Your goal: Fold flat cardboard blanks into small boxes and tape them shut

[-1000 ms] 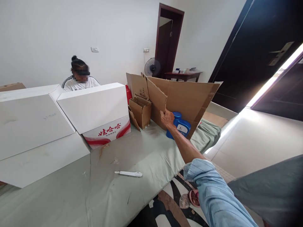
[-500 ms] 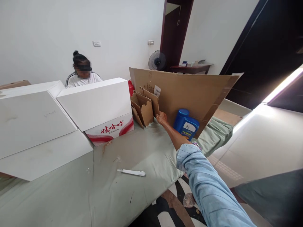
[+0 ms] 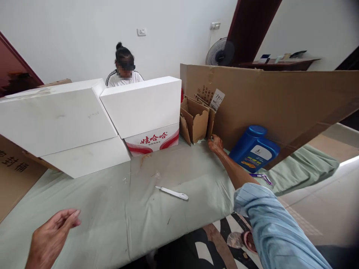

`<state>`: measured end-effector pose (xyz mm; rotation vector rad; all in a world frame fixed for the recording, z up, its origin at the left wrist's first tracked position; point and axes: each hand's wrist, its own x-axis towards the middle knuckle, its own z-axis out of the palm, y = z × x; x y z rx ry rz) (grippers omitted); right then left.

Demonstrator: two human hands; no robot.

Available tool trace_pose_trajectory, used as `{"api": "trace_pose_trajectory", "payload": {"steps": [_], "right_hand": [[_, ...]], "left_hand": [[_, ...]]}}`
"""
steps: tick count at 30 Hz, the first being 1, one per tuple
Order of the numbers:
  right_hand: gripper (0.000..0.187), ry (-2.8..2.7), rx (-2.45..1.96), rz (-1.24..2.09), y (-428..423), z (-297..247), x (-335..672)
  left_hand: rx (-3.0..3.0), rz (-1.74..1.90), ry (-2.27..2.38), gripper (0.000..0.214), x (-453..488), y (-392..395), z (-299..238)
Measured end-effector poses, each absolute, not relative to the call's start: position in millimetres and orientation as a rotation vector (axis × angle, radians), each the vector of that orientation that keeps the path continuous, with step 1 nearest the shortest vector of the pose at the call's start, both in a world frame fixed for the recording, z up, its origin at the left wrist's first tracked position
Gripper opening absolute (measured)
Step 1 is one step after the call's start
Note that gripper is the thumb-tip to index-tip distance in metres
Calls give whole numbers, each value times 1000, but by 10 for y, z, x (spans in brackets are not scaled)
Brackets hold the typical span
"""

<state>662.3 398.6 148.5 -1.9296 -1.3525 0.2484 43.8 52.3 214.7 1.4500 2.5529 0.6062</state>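
Observation:
At the lower left, my left hand (image 3: 53, 237) hovers over the green cloth, fingers loosely bent, nothing visible in it. My right hand (image 3: 215, 144) reaches to the foot of the folded cardboard pieces (image 3: 200, 125), fingers curled closed at their lower corner; what they grip is hidden. These brown pieces stand upright between a white box with red Chinese lettering (image 3: 157, 140) and a large cardboard sheet (image 3: 280, 97). Beside my right forearm leans a blue plastic bottle (image 3: 256, 147). A white utility knife (image 3: 172, 192) lies on the cloth.
Large white boxes (image 3: 61, 119) stand along the table's far left, with a brown carton (image 3: 19, 172) by them. A person (image 3: 125, 76) sits behind. A purple-handled item (image 3: 262, 178) lies near the bottle. The green-covered table (image 3: 112, 228) ends at its near edge.
My left hand has come into view at the lower left. The view has turned and shifted, showing more on the left. My right hand remains by the foot of the cardboard pieces.

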Motion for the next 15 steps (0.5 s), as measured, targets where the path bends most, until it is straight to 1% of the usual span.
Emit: {"api": "trace_pose_trajectory", "payload": {"steps": [2, 4, 6, 9, 10, 13, 15], "right_hand": [[33, -1359, -1936, 228, 3839, 1357, 6554], [36, -1409, -1917, 220, 3651, 1190, 6428], [37, -1494, -1881, 222, 3446, 1011, 6270], [23, -1630, -1810, 209, 3192, 800, 6050], [22, -1667, -1788, 196, 3137, 758, 5997], [29, -1742, -1750, 147, 3058, 711, 5915], [29, -1774, -1753, 118, 3053, 715, 5906]], "left_hand": [[1240, 988, 2382, 27, 503, 692, 2141], [1189, 1174, 2210, 26, 614, 860, 2186], [1262, 1223, 2118, 27, 735, 1015, 2254], [1455, 1206, 2027, 28, 887, 1230, 2358], [1526, 1177, 2008, 29, 928, 1302, 2390], [1731, 1118, 2009, 32, 1038, 1523, 2485], [1890, 1138, 2003, 33, 1108, 1675, 2548]]}}
